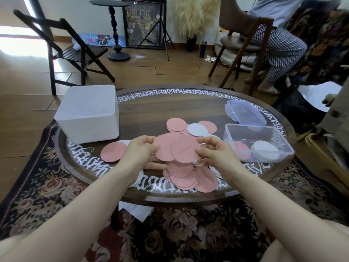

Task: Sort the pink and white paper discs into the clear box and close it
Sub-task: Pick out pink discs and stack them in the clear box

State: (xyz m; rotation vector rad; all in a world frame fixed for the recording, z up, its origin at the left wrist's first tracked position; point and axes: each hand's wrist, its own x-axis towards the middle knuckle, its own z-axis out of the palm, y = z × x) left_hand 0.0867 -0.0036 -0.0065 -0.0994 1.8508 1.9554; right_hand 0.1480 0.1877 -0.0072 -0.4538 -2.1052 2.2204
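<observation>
Both hands hold pink discs above the table: the left hand pinches the left edge with curled fingers, and the right hand pinches the right edge, fingertips close together. More discs lie heaped beneath. The clear box sits open just right, pink and white discs inside, its lid behind.

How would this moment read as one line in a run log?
phase: sorting | both hands hold pink discs | clear box open, some discs inside | lid off, on table
</observation>
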